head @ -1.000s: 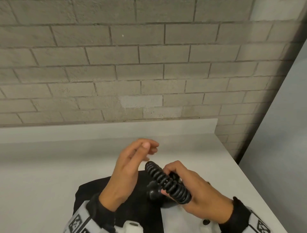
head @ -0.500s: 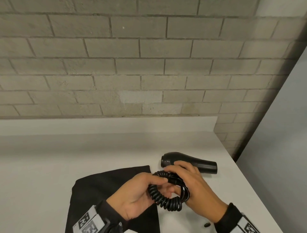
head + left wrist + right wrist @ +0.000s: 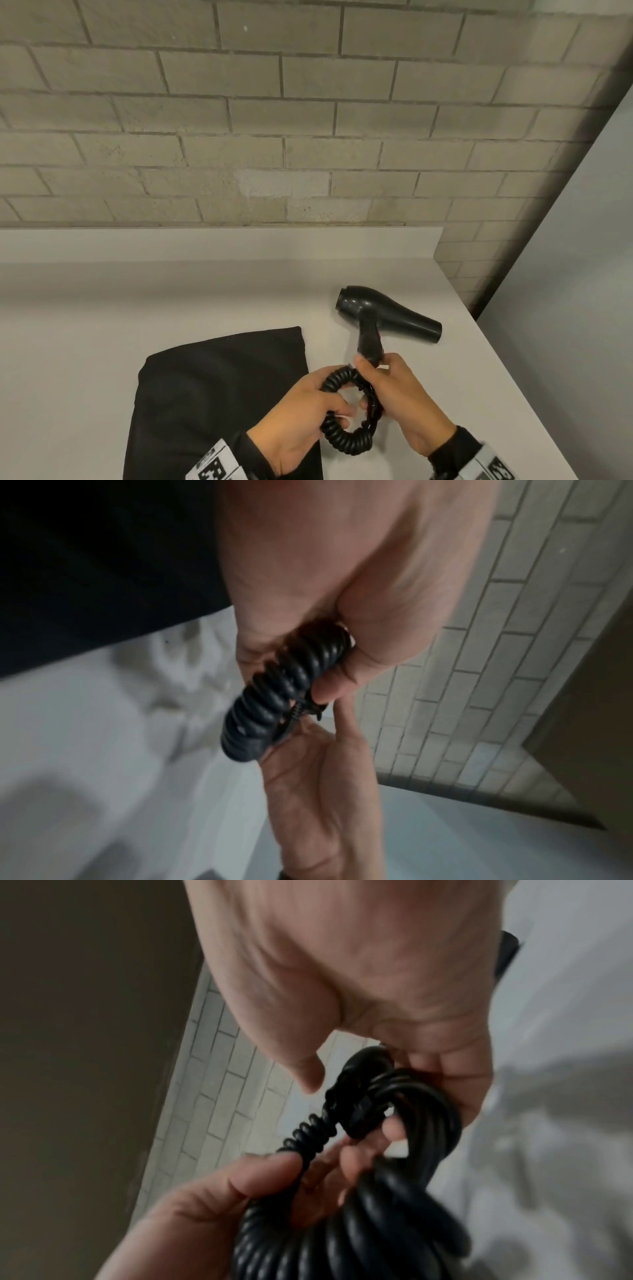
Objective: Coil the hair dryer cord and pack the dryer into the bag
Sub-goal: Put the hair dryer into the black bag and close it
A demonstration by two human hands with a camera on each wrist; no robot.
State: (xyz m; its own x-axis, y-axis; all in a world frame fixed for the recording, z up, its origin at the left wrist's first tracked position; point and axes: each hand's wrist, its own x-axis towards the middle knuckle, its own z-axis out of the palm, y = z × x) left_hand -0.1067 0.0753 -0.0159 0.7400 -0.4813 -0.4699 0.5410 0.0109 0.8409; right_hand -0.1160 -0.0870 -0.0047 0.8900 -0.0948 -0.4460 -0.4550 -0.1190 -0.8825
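A black hair dryer (image 3: 383, 312) lies on the white counter, nozzle pointing right, handle toward me. Its black spiral cord (image 3: 346, 438) is gathered into a loop just in front of the handle. My left hand (image 3: 310, 416) grips the left side of the loop, its fingers curled round the coils (image 3: 291, 685). My right hand (image 3: 394, 394) grips the right side of the loop near the handle's end, where smooth cord strands (image 3: 421, 1112) bunch under its fingers. A flat black fabric bag (image 3: 212, 394) lies on the counter to the left, partly under my left forearm.
The white counter (image 3: 102, 325) ends at a right edge (image 3: 534, 397) close to the dryer, with grey floor beyond. A low white backsplash and a brick wall (image 3: 274, 120) stand behind.
The dryer has come into full view, lying on the counter. The cord has gone from a straight bundle in my right hand to a loop held by both hands.
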